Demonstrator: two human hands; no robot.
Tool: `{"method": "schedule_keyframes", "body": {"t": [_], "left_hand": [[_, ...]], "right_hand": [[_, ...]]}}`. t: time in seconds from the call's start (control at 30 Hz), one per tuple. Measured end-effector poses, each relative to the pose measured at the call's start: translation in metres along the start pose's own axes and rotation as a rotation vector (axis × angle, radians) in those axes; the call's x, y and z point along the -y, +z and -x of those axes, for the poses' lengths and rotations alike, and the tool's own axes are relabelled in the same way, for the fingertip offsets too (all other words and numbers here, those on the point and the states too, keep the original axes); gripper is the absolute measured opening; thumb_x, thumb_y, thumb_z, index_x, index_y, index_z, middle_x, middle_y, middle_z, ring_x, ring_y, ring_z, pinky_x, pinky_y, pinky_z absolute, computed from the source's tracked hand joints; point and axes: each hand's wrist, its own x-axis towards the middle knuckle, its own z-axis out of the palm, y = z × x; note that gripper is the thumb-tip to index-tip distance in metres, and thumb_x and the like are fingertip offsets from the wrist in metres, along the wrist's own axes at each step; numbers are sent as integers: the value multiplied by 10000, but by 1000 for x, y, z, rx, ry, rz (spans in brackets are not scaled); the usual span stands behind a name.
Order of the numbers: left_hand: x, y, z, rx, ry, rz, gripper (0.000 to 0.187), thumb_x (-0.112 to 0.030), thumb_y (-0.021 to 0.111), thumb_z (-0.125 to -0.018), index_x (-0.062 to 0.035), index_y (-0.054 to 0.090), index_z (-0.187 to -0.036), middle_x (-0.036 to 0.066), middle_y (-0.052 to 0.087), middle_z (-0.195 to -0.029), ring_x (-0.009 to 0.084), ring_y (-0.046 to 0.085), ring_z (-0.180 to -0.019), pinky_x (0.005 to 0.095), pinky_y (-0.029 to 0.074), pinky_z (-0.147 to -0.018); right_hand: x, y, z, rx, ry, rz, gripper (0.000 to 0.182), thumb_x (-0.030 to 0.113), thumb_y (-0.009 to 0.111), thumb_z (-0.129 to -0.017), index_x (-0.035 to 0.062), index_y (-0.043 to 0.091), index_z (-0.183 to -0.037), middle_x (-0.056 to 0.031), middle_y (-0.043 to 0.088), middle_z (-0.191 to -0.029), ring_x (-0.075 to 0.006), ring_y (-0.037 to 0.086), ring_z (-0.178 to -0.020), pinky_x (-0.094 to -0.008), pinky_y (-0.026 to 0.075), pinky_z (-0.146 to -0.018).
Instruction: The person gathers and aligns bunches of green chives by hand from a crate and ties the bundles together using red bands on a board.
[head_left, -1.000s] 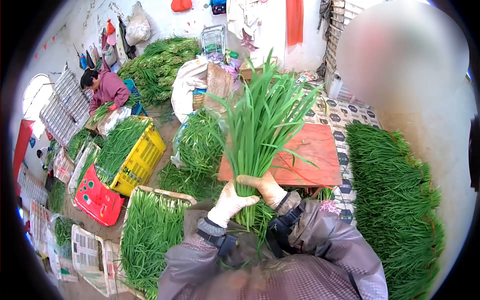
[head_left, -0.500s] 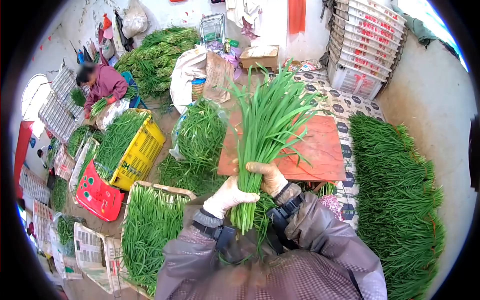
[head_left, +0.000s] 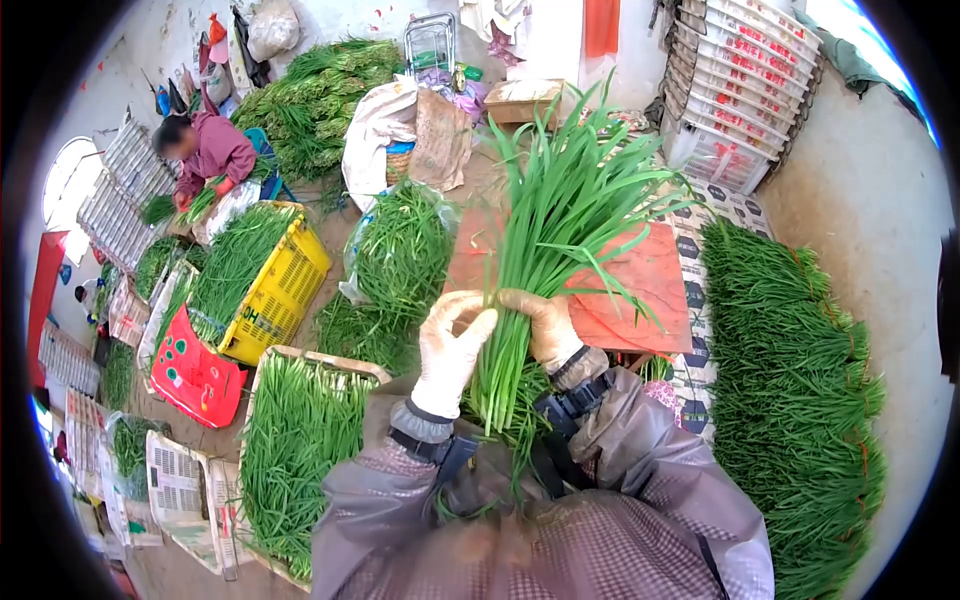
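A bunch of long flat-leaved garlic chives (head_left: 565,215) stands upright before my chest, leaves fanning up and to the right, cut stems pointing down. My right hand (head_left: 543,325), in a pale glove, is wrapped round its lower part. On the bunch's left edge my left hand (head_left: 453,335), gloved too, has thumb and fingers bent together near the right fingertips; whatever is pinched there is too small to name. Behind the bunch lies a reddish board (head_left: 635,290). More loose chives (head_left: 530,400) show under the stems, by my lap.
A crate of chives (head_left: 305,430) stands at my left, with a bag of chives (head_left: 400,245) and a yellow crate (head_left: 285,290) beyond. Bundled chives (head_left: 795,420) line the right wall below stacked white crates (head_left: 735,100). A co-worker (head_left: 220,155) sits at back left handling greens.
My left hand has let go of the lower stems and moved up to the bunch's left edge. My right hand rose slightly, and the bunch leans more to the right.
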Motion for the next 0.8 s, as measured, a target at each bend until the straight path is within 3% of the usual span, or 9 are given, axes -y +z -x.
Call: {"method": "schedule_keyframes", "body": {"t": [0.1, 0.17, 0.23, 0.27, 0.3, 0.4, 0.5, 0.67, 0.8], "left_hand": [[-8, -1, 1, -76, -102, 125, 156, -104, 738, -850, -31, 730, -988, 23, 695, -945, 73, 606, -784, 224, 494, -707], [-25, -3, 3, -86, -140, 105, 234, -154, 716, -884, 12, 689, -1046, 43, 702, -873, 79, 615, -778, 240, 494, -747], [-13, -16, 1, -74, -264, 205, 206, -174, 639, -942, -34, 651, -1093, 4, 665, -788, 93, 590, -738, 279, 483, -740], [-8, -15, 1, -70, -261, 579, 191, -185, 606, -966, -48, 622, -1098, -15, 602, -727, 111, 572, -678, 303, 492, -746], [-11, -16, 3, -121, -320, 677, 189, -196, 576, -985, -44, 621, -1088, -23, 555, -702, 86, 496, -588, 257, 463, -623], [-2, -32, 7, -22, -328, 882, 189, -174, 528, -1007, -47, 589, -1133, -15, 514, -704, 52, 360, -507, 204, 290, -430], [6, -34, 15, -79, -411, 880, 176, -159, 518, -1010, -50, 573, -1136, -23, 491, -712, 52, 359, -510, 199, 304, -438], [19, -41, 21, -157, -499, 848, 125, -144, 553, -994, -46, 577, -1068, 13, 535, -736, 47, 341, -490, 191, 280, -422], [24, -54, 23, -1, -499, 369, 90, -179, 583, -975, -102, 597, -930, -30, 564, -671, 1, 298, -441, 174, 218, -401]], "right_hand": [[7, 1, 0, -24, -36, -13, 247, 24, 707, -777, 24, 631, -1012, -47, 666, -919, -179, 637, -800, -321, 530, -742], [4, -9, -5, -125, -52, -3, 216, 66, 681, -787, -21, 639, -979, -103, 680, -852, -209, 655, -745, -329, 550, -684], [4, -19, -13, -132, -81, -20, 219, 80, 683, -788, -20, 639, -977, -108, 679, -846, -213, 654, -739, -329, 551, -678], [7, -26, -14, -93, -84, -40, 236, 111, 691, -792, -20, 640, -982, -119, 678, -846, -224, 655, -757, -349, 551, -713], [13, -27, -14, -104, -74, -80, 230, 107, 693, -791, -16, 640, -978, -110, 677, -846, -219, 649, -749, -348, 546, -712], [25, -44, -24, -141, -85, -213, 228, 133, 698, -792, -23, 646, -950, -113, 676, -826, -223, 642, -736, -352, 538, -722], [39, -62, -32, -142, -112, -343, 249, 140, 713, -786, -5, 628, -969, -118, 655, -838, -268, 642, -803, -405, 544, -801], [77, -88, -38, -276, -217, -332, 195, 131, 685, -795, 0, 625, -927, -114, 645, -814, -271, 634, -750, -414, 546, -754], [125, -129, -37, -341, -218, -119, 189, 146, 653, -817, -11, 623, -918, -128, 645, -803, -265, 631, -722, -394, 550, -730]]}}
